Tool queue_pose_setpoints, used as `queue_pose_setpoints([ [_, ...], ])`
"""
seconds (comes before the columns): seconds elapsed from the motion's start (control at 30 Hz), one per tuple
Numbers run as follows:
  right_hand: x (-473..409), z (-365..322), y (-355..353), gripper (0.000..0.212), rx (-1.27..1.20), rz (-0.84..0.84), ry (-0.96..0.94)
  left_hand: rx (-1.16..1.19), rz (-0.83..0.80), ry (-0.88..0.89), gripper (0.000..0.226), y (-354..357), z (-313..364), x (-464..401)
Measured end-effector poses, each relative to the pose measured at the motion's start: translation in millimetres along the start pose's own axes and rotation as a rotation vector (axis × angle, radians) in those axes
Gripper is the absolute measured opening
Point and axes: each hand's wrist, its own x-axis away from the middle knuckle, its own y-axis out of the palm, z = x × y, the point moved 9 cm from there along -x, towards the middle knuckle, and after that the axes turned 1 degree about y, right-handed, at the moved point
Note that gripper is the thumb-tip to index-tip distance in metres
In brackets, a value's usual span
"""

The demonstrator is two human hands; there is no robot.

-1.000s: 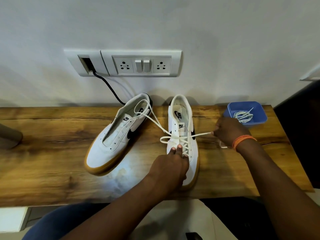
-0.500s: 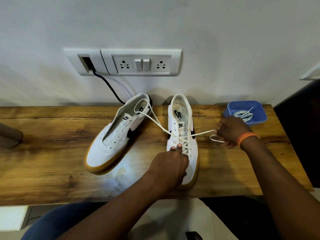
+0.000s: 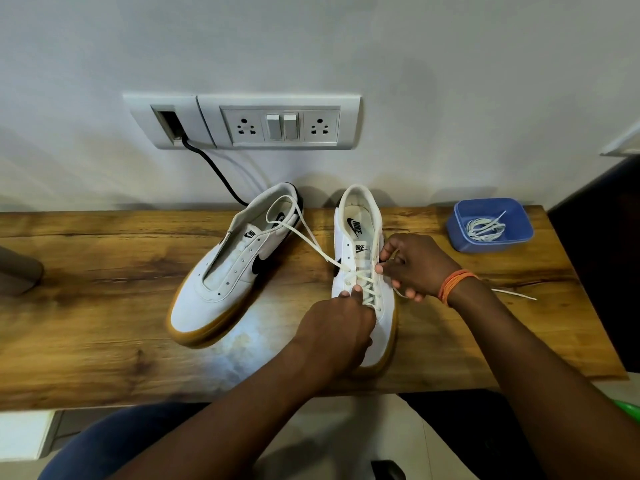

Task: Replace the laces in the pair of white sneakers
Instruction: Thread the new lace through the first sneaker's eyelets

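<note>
Two hands worked one white sneaker (image 3: pixel 363 237): left hand (image 3: pixel 341 327) pressed it down, right hand (image 3: pixel 414 266) fingers pinched its cream lace (image 3: pixel 311 244).

toe of the right sneaker (image 3: pixel 367 244): hidden under left hand (image 3: pixel 337 327) | lace (image 3: pixel 313 244) end at that sneaker's eyelets: covered by right hand (image 3: pixel 414 265), grip unclear | black cable (image 3: pixel 214 171): vanishes behind left sneaker (image 3: pixel 228 271) | grey object (image 3: pixel 19 271) far left of left sneaker: cut by frame edge
</note>
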Motion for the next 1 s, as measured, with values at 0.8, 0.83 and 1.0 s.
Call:
queue_pose_setpoints([
  [0.8,-5.3,-2.6,-24.4,0.002,0.174,0.163,-0.091,1.827,0.110,-0.755,0.020,5.3,-58.0,3.1],
  [0.83,-4.4,-6.8,-21.3,0.003,0.119,0.164,-0.109,1.833,0.090,-0.760,0.024,9.2,-58.9,0.0],
  [1.0,0.7,-18.5,-18.4,0.012,-0.246,0.219,-0.152,1.849,0.293,-0.677,0.023,-0.6,-71.9,-10.7],
])
